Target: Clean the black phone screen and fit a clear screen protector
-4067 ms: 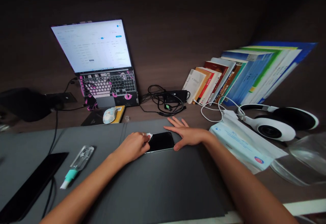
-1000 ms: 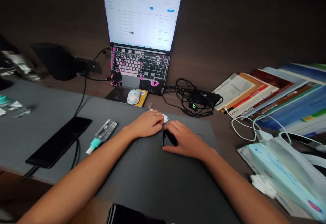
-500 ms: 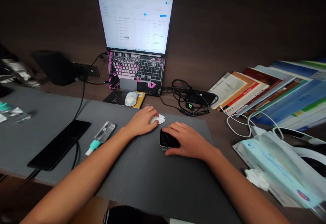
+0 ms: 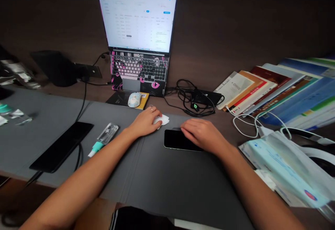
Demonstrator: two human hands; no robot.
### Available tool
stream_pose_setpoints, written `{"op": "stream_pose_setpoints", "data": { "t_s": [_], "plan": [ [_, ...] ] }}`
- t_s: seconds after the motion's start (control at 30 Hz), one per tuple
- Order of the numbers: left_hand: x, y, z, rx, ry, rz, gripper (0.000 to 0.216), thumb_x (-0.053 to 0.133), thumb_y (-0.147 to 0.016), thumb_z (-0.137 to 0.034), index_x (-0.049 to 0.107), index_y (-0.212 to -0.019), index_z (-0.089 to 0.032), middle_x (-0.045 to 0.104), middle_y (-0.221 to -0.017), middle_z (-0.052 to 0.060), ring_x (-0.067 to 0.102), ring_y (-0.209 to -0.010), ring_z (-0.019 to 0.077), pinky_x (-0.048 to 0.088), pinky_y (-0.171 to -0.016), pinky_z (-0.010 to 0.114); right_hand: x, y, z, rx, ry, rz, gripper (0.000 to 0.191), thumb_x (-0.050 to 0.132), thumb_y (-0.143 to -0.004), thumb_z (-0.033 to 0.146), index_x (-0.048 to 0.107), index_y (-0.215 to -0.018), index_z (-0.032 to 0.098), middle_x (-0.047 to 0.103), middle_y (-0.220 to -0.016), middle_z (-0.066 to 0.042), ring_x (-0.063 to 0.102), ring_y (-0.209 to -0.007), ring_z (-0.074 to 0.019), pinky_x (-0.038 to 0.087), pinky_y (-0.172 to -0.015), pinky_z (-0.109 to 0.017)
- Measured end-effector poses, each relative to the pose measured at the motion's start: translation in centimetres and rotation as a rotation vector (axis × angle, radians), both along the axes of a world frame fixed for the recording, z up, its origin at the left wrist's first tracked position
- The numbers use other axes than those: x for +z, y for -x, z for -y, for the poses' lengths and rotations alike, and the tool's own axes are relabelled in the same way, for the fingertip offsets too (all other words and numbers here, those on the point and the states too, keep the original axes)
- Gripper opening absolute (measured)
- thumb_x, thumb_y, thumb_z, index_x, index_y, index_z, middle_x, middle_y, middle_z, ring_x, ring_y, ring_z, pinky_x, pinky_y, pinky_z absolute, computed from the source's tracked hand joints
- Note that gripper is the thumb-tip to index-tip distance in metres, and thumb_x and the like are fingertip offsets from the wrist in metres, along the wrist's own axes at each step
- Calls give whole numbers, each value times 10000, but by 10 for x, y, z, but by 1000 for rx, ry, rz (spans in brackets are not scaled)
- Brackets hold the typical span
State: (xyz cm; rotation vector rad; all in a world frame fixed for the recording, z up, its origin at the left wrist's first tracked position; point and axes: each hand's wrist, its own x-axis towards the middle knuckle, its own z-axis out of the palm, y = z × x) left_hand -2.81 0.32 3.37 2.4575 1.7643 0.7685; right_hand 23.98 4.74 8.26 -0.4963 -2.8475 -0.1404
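Note:
My left hand (image 4: 147, 121) rests on the grey desk mat (image 4: 167, 184), its fingers closed on a crumpled white tissue (image 4: 163, 119). A smartphone (image 4: 176, 140) with a dark screen lies flat just right of the tissue. Over the phone's right end is my right hand (image 4: 202, 134), fingers and thumb drawn together near its upper edge; whether anything is between them is hidden. A clear spray bottle (image 4: 108, 133) with a teal neck lies left of my left forearm. Further left is a larger black tablet-like device (image 4: 62, 147) with a cable.
An open laptop (image 4: 138, 66) stands at the back, a patterned mouse (image 4: 134, 99) before it. A coiled black cable and adapter (image 4: 205, 99) lie beside it. At right are leaning books (image 4: 261, 87), a blue-white tissue pack (image 4: 284, 172) and white headphones (image 4: 320, 153).
My right hand has let go of the phone's sides, moved right, and drawn its fingers together. The phone now shows more of its screen. My left hand stays on the tissue.

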Motion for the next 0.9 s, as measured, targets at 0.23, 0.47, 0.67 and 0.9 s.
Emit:
{"op": "stream_pose_setpoints", "data": {
  "t_s": [0.23, 0.47, 0.67, 0.9],
  "plan": [
    [-5, 1, 1, -20, 34, -23, 231, 573, -942, -344, 636, -1099, -187, 610, -1088, 90, 578, -1058, 284, 480, -969, 456, -16, -14, -30, -217, -92, -180, 338, 395, -1050, 284, 710, -1101, 173, 760, -1062, -118, 659, -1020, -286, 423, -1017, -510],
    [-1, -1, 2, -51, 45, -27, 147, 538, -960, -268, 668, -939, -203, 641, -928, 62, 607, -923, 251, 495, -854, 399, -31, -13, -36, -293, -25, -295, 330, 414, -1042, 312, 714, -1125, 200, 743, -1133, -112, 630, -1099, -295, 395, -1058, -549],
    [6, -7, 7, -24, 15, 17, 187, 486, -997, -268, 636, -904, -207, 635, -865, 38, 598, -860, 220, 470, -780, 351, -36, -32, -14, -169, 102, -349, 274, 464, -1040, 304, 708, -1126, 216, 745, -1134, -92, 645, -1096, -257, 515, -990, -466],
    [9, -52, 29, -349, 90, -110, 171, 479, -995, -224, 616, -895, -201, 634, -881, 44, 586, -838, 209, 455, -792, 347, -39, -43, 4, -66, 254, -494, 213, 520, -1025, 272, 706, -1123, 238, 758, -1086, -74, 655, -1077, -249, 529, -965, -460]
  ]
}}
